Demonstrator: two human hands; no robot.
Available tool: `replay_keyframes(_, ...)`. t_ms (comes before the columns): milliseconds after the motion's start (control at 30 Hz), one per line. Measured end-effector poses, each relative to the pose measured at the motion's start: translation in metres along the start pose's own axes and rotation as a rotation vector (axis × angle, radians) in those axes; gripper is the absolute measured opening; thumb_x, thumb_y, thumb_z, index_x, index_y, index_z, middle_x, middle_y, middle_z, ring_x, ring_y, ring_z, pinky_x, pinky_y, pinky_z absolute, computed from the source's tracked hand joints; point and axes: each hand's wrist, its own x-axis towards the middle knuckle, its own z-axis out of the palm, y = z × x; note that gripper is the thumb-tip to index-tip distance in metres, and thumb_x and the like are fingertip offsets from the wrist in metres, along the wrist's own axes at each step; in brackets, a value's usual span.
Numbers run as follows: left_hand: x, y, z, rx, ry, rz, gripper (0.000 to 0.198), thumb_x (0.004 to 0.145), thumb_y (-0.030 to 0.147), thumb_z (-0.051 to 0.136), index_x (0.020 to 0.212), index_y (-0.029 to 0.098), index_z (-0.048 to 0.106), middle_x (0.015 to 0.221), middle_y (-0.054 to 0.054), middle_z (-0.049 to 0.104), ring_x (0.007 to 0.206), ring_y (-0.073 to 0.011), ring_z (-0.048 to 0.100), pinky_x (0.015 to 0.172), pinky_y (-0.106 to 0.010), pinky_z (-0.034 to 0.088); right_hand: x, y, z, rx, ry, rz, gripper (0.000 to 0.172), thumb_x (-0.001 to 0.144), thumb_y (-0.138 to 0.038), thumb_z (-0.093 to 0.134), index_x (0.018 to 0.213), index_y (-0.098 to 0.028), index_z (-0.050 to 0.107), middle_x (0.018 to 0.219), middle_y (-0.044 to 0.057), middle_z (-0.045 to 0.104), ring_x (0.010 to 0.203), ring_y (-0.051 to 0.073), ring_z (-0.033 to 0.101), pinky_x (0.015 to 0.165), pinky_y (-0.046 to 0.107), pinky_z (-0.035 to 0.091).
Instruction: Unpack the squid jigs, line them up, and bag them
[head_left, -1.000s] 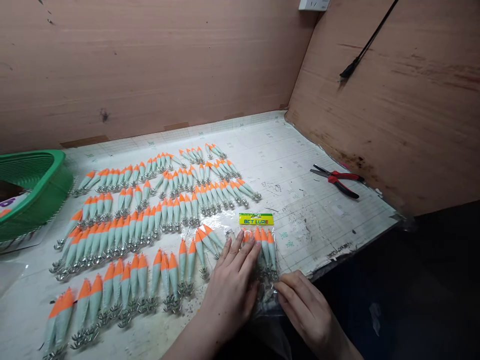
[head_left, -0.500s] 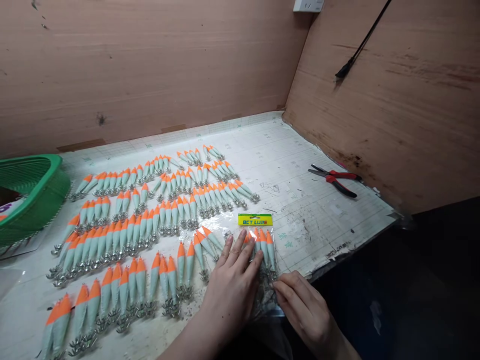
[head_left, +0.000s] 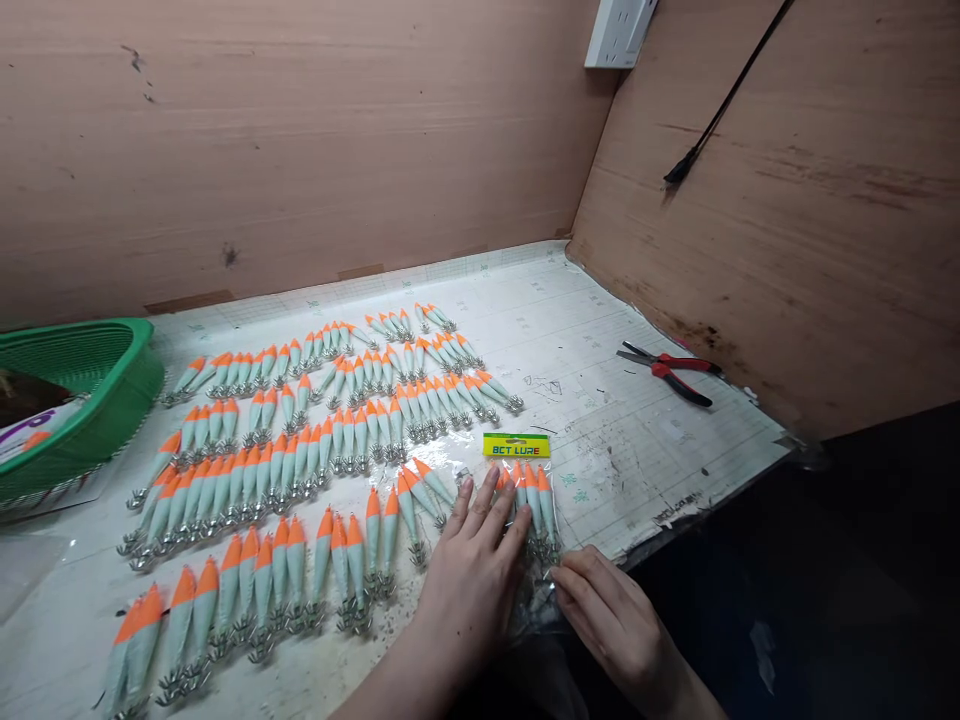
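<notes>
A clear plastic bag with a yellow and green "BCT LURE" header lies near the table's front edge. Inside it are several fishing lures, orange on top and pale green below, with metal hooks at the bottom. My left hand rests over the bag's left part, fingers outstretched, covering some of the lures. At the bag's lower end, by the hooks, my right hand pinches the plastic edge between thumb and fingers. Its fingertips partly hide the bag's edge.
Rows of loose lures with hooks cover the table left of the bag. A green basket stands at the far left. Red and black pliers lie open at the right. Walls rise behind and at right; a cable hangs there.
The view has shifted slightly, so everything appears a little lower and further right. Both hands keep their places on the bag.
</notes>
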Motion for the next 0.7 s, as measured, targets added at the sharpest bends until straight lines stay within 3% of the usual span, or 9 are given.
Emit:
replay_keyframes(133, -0.009, 0.004, -0.003, -0.012, 0.1, -0.103, 0.043, 0.081, 0.015, 0.051, 0.125, 0.014, 0.052, 0.134, -0.014, 0.051, 0.132, -0.0305, 0.037, 0.102, -0.046, 0.041, 0.001, 0.0, 0.0, 0.055, -0.032, 0.061, 0.019, 0.085, 0.0, 0.048, 0.096, -0.012, 0.059, 0.077, 0.009, 0.061, 0.069, 0.017, 0.059, 0.06, 0.028, 0.052)
replay_keyframes(233, -0.021, 0.008, -0.002, -0.042, 0.194, -0.2, 0.031, 0.083, 0.017, 0.053, 0.114, 0.014, 0.056, 0.111, -0.013, 0.06, 0.106, -0.0266, 0.055, 0.084, -0.039, 0.05, 0.002, -0.001, 0.0, 0.055, -0.074, 0.105, 0.016, 0.086, -0.003, 0.049, 0.091, -0.014, 0.059, 0.076, 0.006, 0.058, 0.068, 0.016, 0.055, 0.059, 0.028, 0.048)
replay_keyframes(333, -0.028, 0.011, 0.001, -0.105, 0.231, -0.223, 0.012, 0.087, 0.017, 0.049, 0.096, 0.017, 0.058, 0.087, -0.007, 0.061, 0.08, -0.0189, 0.057, 0.069, -0.031, 0.048, 0.008, -0.003, 0.001, 0.002, -0.088, 0.115, 0.01, 0.085, -0.007, 0.054, 0.086, -0.015, 0.059, 0.073, 0.005, 0.056, 0.066, 0.016, 0.05, 0.059, 0.029, 0.043)
replay_keyframes(467, -0.028, 0.014, 0.005, -0.141, 0.272, -0.216, 0.02, 0.091, 0.012, 0.042, 0.076, 0.018, 0.055, 0.067, -0.001, 0.053, 0.06, -0.0134, 0.051, 0.054, -0.024, 0.039, 0.017, -0.007, 0.008, -0.021, -0.096, 0.099, 0.009, 0.087, -0.009, 0.052, 0.086, -0.015, 0.059, 0.076, 0.006, 0.055, 0.07, 0.017, 0.048, 0.061, 0.031, 0.041)
replay_keyframes(567, -0.024, 0.015, 0.005, -0.121, 0.284, -0.226, 0.025, 0.09, 0.01, 0.04, 0.069, 0.019, 0.051, 0.064, -0.001, 0.051, 0.056, -0.0133, 0.049, 0.051, -0.024, 0.036, 0.021, -0.007, 0.014, 0.011, -0.111, 0.122, 0.012, 0.088, -0.007, 0.048, 0.087, -0.014, 0.058, 0.077, 0.006, 0.055, 0.071, 0.017, 0.047, 0.062, 0.031, 0.041)
replay_keyframes(700, -0.013, 0.017, 0.006, -0.096, 0.294, -0.244, 0.019, 0.087, 0.01, 0.044, 0.072, 0.018, 0.051, 0.077, -0.005, 0.057, 0.069, -0.0176, 0.054, 0.06, -0.027, 0.042, 0.022, -0.005, 0.019, 0.047, -0.104, 0.161, 0.012, 0.088, -0.007, 0.048, 0.088, -0.014, 0.057, 0.078, 0.007, 0.054, 0.072, 0.018, 0.047, 0.063, 0.032, 0.042)
